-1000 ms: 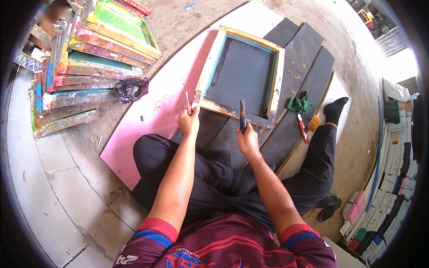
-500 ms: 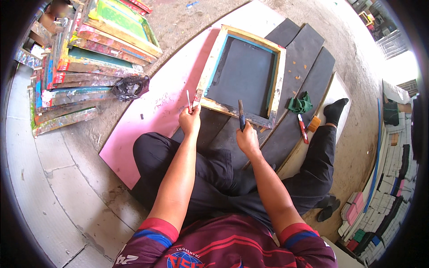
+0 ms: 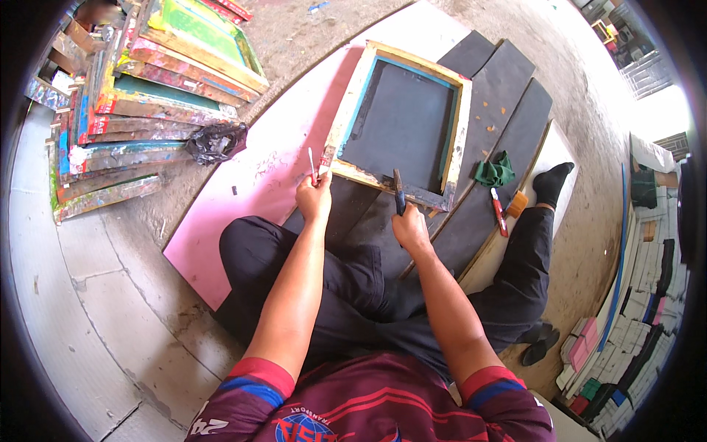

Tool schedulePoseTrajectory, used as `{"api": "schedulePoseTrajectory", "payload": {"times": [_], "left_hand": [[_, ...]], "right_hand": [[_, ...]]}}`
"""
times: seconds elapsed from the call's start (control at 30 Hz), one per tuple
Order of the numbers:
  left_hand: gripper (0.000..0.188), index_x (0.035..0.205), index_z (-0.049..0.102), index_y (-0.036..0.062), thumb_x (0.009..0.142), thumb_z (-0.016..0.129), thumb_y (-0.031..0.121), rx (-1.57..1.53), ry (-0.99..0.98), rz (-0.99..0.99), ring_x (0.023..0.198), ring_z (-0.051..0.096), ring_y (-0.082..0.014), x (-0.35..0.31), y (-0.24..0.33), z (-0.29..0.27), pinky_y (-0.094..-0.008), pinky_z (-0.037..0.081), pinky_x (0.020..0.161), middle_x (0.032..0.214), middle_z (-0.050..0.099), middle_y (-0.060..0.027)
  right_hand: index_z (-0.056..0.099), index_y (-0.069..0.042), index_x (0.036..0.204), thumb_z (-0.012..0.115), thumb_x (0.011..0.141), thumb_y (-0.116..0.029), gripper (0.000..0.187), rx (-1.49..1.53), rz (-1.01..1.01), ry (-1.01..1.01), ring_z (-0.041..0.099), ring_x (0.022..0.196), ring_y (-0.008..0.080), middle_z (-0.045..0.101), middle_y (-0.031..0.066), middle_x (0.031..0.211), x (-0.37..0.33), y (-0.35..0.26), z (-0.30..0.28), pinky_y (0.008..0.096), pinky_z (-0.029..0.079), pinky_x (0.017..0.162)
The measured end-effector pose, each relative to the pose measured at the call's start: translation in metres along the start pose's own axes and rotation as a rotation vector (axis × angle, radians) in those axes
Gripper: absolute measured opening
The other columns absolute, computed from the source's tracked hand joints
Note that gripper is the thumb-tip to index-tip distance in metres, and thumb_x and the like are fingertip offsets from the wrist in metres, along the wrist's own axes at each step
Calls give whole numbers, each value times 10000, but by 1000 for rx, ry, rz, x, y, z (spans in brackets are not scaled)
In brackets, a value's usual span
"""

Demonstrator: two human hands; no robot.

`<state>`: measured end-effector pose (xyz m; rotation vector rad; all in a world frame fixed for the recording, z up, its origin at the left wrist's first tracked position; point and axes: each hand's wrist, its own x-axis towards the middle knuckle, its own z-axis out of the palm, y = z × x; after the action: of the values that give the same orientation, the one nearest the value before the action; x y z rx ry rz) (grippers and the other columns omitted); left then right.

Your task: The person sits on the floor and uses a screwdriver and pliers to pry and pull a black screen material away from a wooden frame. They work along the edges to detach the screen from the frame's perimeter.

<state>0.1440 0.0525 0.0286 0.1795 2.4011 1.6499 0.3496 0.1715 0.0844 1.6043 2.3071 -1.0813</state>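
Observation:
My left hand [image 3: 315, 197] is closed around a slim tool with a red handle and a pale metal shaft, which looks like a screwdriver [image 3: 311, 158]. It is at the near left corner of a wooden screen-printing frame [image 3: 358, 79], close against the wood. The frame has a dark mesh, blue along its inner edges, and paint-stained sides. In my right hand [image 3: 411, 226] is a tool with a dark handle and a narrow brownish-grey head [image 3: 397, 179]; its exact kind cannot be made out. That head overlaps the frame's near side in view; whether it touches is unclear.
Black boards [image 3: 508, 70] and a pink sheet [image 3: 213, 243] lie beneath the frame. To the right are a green cloth [image 3: 495, 171], a red-handled cutter [image 3: 499, 214] and an orange-brown block [image 3: 518, 203]. Stacked paint-stained frames [image 3: 132, 132] and a black plastic bag [image 3: 216, 143] are at left.
My right hand and its tool have shifted very slightly, the tool's head now a little nearer to me. My left hand and the frame stay almost where they were.

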Motion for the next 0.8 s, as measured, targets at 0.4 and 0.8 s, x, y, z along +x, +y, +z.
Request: {"api": "schedulePoseTrajectory", "payload": {"times": [0.4, 0.8], "left_hand": [[320, 961, 757, 3, 904, 812, 312, 29, 19, -8, 719, 709, -247, 4, -13, 5, -403, 519, 682, 798, 744, -118], [311, 964, 759, 7, 909, 802, 311, 21, 15, -18, 736, 718, -257, 3, -9, 4, -403, 526, 690, 810, 746, -125]], "right_hand": [[603, 39, 1037, 705, 937, -122, 216, 622, 38, -356, 720, 703, 200, 712, 129, 858, -14, 22, -13, 376, 556, 625], [554, 17, 1150, 673, 979, -164, 276, 463, 85, -586, 743, 748, 247, 725, 162, 953, 9, 2, -65, 394, 571, 531]]}}
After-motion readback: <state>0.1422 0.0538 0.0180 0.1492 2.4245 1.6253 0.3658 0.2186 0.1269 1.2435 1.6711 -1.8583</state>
